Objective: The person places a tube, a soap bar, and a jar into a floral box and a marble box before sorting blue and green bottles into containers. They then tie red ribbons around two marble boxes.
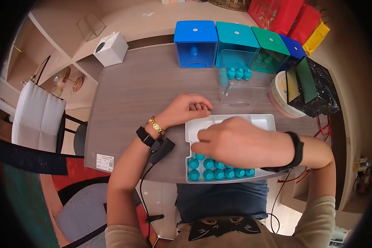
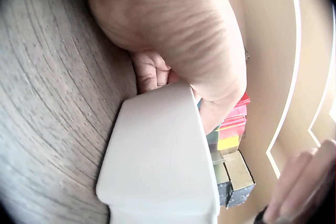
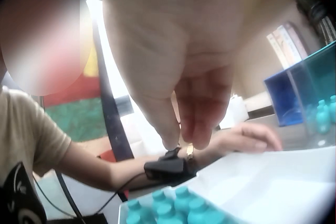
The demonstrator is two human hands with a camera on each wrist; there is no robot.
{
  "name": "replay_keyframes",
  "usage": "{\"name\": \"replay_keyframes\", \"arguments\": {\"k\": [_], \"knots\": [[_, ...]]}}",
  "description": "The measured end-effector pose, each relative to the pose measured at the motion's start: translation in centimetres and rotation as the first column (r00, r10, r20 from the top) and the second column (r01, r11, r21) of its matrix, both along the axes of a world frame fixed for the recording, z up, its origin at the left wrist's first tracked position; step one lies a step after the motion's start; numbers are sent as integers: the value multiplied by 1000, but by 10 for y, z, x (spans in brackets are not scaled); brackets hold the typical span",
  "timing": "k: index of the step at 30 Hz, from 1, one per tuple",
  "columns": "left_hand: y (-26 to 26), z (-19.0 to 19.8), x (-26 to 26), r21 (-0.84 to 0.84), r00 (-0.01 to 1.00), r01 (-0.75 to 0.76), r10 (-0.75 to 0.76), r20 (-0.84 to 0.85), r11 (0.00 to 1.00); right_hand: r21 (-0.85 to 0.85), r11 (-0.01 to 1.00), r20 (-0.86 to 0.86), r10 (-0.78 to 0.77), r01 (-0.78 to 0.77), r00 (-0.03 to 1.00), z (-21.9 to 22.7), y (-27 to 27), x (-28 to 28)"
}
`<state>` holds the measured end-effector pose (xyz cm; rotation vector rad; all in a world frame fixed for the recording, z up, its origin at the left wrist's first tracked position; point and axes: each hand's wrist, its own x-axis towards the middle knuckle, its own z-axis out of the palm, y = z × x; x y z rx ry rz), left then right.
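A white tray (image 1: 189, 128) lies near the table's front edge, with several teal bottles (image 1: 208, 174) standing in its near part. My right hand (image 1: 244, 142) hangs over the tray, blurred in the head view; in the right wrist view its fingers (image 3: 202, 114) point down, with nothing visible between them, above the bottles (image 3: 181, 200). My left hand (image 1: 184, 110) rests on the table by the tray's far left corner, fingers loosely curled. In the left wrist view the left hand (image 2: 173, 30) is close beside the tray's wall (image 2: 157, 150); contact is unclear.
Behind the tray stands a clear box (image 1: 239, 93) with several teal bottles (image 1: 239, 74). Blue (image 1: 195, 47), teal (image 1: 237, 37) and green (image 1: 270, 51) bins line the back. At right are a round container (image 1: 280, 89) and a black box (image 1: 320, 89); a white box (image 1: 113, 50) is far left.
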<state>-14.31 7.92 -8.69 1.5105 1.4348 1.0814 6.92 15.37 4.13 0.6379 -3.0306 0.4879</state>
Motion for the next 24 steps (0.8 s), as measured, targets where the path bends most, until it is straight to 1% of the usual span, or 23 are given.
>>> {"name": "replay_keyframes", "arguments": {"k": [3,6,8,10,12,15,18,20,21,22,23,24], "knots": [[0,1,0,-12,1000,-9,9,-3,1000,2,998,6,59,-59,998,-16,-7,-7],[-1,3,1,-13,1000,-17,17,11,1000,-21,999,-17,44,-45,999,-33,-10,-11],[0,3,1,-12,1000,-14,15,21,1000,-18,999,30,34,-34,999,-38,-10,-12],[0,1,1,-5,1000,-8,8,18,1000,-27,1000,56,16,-14,998,-36,-9,-12],[1,1,0,4,1000,-3,3,12,1000,-52,999,62,-9,12,998,-25,-3,-11],[1,-3,-1,42,1000,19,-20,23,999,-199,974,122,-84,107,989,3,13,-8],[3,-3,-1,61,1000,23,-23,13,998,-352,907,64,-225,233,972,36,36,-1],[2,-3,-2,48,1000,21,-21,1,999,-237,929,-86,-312,285,946,56,62,2],[2,-3,-2,32,1000,24,-24,-4,999,-247,903,-147,-394,352,907,63,69,3],[1,-3,-2,13,1000,26,-26,-10,1000,-239,864,-141,-482,443,865,68,79,2],[1,-3,-1,36,1000,21,-21,-6,999,-198,834,-155,-546,515,823,67,93,-1],[0,-3,-1,23,1000,20,-20,-9,1000,-128,840,-172,-542,527,823,61,105,-6]]}}
